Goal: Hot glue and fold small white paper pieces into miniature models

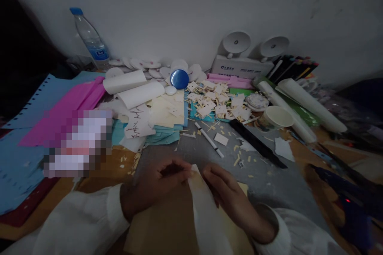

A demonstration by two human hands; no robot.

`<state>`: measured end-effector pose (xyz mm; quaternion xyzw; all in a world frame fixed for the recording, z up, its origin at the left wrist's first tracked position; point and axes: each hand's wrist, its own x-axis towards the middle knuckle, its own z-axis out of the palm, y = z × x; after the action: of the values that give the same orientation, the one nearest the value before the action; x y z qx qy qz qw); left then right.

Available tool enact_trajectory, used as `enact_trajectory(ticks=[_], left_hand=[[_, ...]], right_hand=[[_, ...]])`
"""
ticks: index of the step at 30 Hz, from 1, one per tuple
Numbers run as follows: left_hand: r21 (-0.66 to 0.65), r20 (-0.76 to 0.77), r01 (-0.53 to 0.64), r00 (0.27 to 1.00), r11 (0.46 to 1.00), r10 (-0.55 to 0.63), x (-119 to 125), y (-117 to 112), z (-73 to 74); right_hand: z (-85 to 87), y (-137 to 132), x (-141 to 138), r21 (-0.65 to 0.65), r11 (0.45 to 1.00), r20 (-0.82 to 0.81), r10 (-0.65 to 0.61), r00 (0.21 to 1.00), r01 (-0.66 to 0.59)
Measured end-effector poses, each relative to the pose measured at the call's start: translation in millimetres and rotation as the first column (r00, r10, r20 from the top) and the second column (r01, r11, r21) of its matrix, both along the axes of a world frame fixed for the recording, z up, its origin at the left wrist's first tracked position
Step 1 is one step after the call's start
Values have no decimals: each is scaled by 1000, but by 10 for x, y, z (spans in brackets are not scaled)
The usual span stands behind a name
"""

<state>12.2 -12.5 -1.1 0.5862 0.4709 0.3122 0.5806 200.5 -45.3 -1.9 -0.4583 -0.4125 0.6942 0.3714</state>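
Note:
Both my hands rest near the table's front edge, in white sleeves. My left hand is curled, its fingertips pinching the top edge of a tan paper sheet that lies flat under it. My right hand grips the raised fold of the same sheet, where a pale strip stands up between the two hands. The hands almost touch at the fold's top corner. A grey cutting mat lies beneath, strewn with small paper scraps.
Beyond the hands lie a white pen, a black ruler, a paper cup, a heap of small cream squares, white paper rolls, pink and blue sheets, a blue badge, a water bottle.

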Motion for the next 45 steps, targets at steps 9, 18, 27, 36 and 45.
enact_trajectory(ticks=[9, 18, 27, 36, 45], left_hand=[[-42, -12, -23, 1000, 999, 23, 6, 12, 5], [-29, 35, -12, 999, 1000, 13, 3, 23, -17], [-52, 108, 44, 993, 998, -38, 7, 62, -23], [91, -154, 247, 961, 965, -231, 24, 42, 117], [9, -15, 167, 986, 986, -167, 20, 69, 115]], right_hand=[[80, -11, -7, 40, 990, 87, 133, 987, -136], [-7, -10, 16, 283, 931, 403, 105, 909, -233], [-9, -30, -4, 316, 909, 472, 98, 876, -272], [-67, -64, -11, 398, 840, 583, 79, 809, -369], [33, -25, -6, 248, 933, 382, 152, 911, -260]])
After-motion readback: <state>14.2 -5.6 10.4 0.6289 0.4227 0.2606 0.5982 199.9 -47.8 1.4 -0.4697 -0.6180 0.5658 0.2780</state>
